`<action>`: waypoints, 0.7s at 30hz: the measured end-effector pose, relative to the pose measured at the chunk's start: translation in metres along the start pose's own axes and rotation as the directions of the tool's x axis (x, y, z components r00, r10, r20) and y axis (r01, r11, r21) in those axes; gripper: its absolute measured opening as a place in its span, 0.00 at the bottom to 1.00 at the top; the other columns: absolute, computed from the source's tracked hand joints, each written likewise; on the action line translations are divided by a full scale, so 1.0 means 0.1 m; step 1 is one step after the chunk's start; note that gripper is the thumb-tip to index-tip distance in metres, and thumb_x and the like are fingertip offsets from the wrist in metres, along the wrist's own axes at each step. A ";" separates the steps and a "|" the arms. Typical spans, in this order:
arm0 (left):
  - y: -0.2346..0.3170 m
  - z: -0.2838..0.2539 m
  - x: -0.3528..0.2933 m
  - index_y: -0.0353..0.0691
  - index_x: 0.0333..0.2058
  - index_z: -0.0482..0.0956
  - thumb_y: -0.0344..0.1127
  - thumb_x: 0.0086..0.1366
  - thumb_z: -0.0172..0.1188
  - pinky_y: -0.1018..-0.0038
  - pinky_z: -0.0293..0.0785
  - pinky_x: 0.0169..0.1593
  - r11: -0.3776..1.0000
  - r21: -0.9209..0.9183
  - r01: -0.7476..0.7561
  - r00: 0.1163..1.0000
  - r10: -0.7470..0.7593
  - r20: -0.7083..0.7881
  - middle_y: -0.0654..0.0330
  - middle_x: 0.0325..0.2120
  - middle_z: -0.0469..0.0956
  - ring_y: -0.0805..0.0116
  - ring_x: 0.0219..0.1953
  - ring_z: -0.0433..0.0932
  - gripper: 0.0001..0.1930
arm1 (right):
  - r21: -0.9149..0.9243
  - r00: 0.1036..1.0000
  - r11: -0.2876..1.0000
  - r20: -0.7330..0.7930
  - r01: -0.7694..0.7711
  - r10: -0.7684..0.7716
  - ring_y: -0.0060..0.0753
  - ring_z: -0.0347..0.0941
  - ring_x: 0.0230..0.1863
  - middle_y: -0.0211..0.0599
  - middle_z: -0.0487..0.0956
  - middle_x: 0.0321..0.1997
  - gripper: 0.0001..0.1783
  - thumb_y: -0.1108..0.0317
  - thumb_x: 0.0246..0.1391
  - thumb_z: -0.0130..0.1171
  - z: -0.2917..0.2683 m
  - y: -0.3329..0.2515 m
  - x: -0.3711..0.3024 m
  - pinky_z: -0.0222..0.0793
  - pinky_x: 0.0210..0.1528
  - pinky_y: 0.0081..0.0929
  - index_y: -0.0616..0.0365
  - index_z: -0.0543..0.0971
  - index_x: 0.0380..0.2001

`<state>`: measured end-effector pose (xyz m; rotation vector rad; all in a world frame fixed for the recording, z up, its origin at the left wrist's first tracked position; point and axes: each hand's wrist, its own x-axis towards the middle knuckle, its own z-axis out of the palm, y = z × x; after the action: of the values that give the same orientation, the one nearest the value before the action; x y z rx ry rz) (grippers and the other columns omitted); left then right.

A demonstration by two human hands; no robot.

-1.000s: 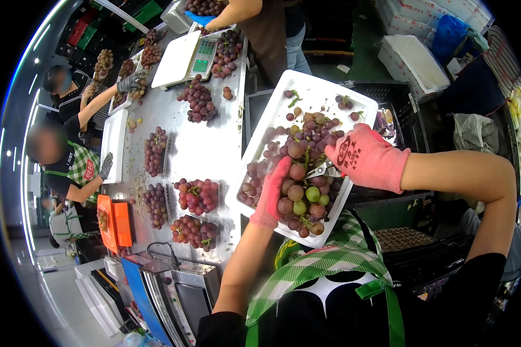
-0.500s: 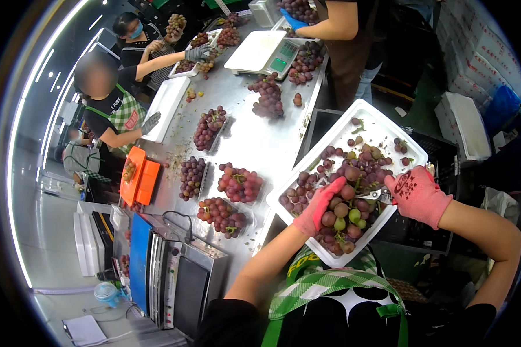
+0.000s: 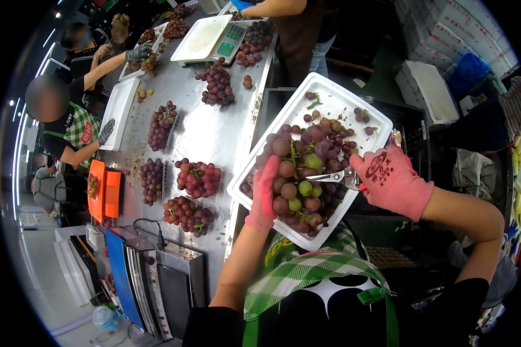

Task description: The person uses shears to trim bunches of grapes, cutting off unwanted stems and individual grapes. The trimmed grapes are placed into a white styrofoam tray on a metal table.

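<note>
Pink gloves cover both my hands. My left hand (image 3: 264,194) cups the left side of a bunch of grapes (image 3: 287,169), purple with several green berries, and tilts it up over a white foam tray (image 3: 337,95). Its fingers lie along the berries, partly hidden behind them. In my right hand (image 3: 389,180) is a pair of small snips (image 3: 336,177), gripped at the handles. Their silver blades point left into the bunch, beside the green grapes. More grapes and loose berries lie in the tray under and behind the bunch.
Left of the tray, a metal table (image 3: 205,133) bears several grape bunches (image 3: 198,178), a scale (image 3: 208,43) and an orange container (image 3: 103,188). Across it, a person in a green checked apron (image 3: 84,128) touches a white tray (image 3: 121,107). Foam boxes (image 3: 428,89) stand at right.
The view has swung, so the table and people sit further left. My left hand has raised and turned the bunch; the snips' blades now reach in among the green grapes.
</note>
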<state>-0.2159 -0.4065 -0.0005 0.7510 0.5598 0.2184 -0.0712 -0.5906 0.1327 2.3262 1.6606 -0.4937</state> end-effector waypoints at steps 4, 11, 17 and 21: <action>0.10 0.20 -0.12 0.39 0.54 0.62 0.44 0.65 0.44 0.74 0.71 0.48 0.997 0.047 -0.056 0.998 0.058 -0.040 0.57 0.46 0.70 0.68 0.46 0.72 0.22 | -0.110 0.999 0.994 -0.053 0.007 -0.013 0.35 0.70 0.29 0.35 0.71 0.27 0.17 0.60 0.43 0.54 -0.01 -0.08 0.01 0.59 0.33 0.33 0.55 0.66 0.35; 0.13 0.32 -0.23 0.38 0.54 0.63 0.43 0.66 0.44 0.73 0.68 0.52 0.992 0.054 -0.113 0.994 0.113 0.002 0.57 0.49 0.69 0.68 0.49 0.70 0.22 | -0.394 0.969 0.918 -0.210 0.040 -0.133 0.31 0.69 0.32 0.31 0.70 0.27 0.11 0.66 0.45 0.50 0.01 -0.21 0.14 0.60 0.37 0.32 0.54 0.69 0.34; 0.11 0.39 -0.25 0.38 0.55 0.61 0.43 0.66 0.45 0.73 0.67 0.53 0.984 0.098 -0.151 0.988 0.146 0.059 0.57 0.51 0.67 0.68 0.51 0.69 0.23 | -0.534 0.973 0.837 -0.108 0.118 -0.206 0.31 0.68 0.33 0.31 0.71 0.29 0.13 0.66 0.45 0.49 -0.12 -0.26 0.18 0.59 0.38 0.35 0.56 0.70 0.36; 0.09 0.39 -0.24 0.39 0.55 0.61 0.44 0.65 0.46 0.73 0.67 0.53 0.975 0.126 -0.183 0.983 0.178 0.054 0.57 0.51 0.67 0.68 0.51 0.68 0.23 | -0.553 0.978 0.816 -0.011 0.168 -0.209 0.32 0.67 0.33 0.33 0.72 0.30 0.15 0.66 0.46 0.48 -0.14 -0.29 0.17 0.60 0.39 0.36 0.59 0.71 0.39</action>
<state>-0.2144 -0.4317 0.0389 0.9331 0.4691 0.3359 -0.0920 -0.5610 0.1389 1.7820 1.7810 0.0496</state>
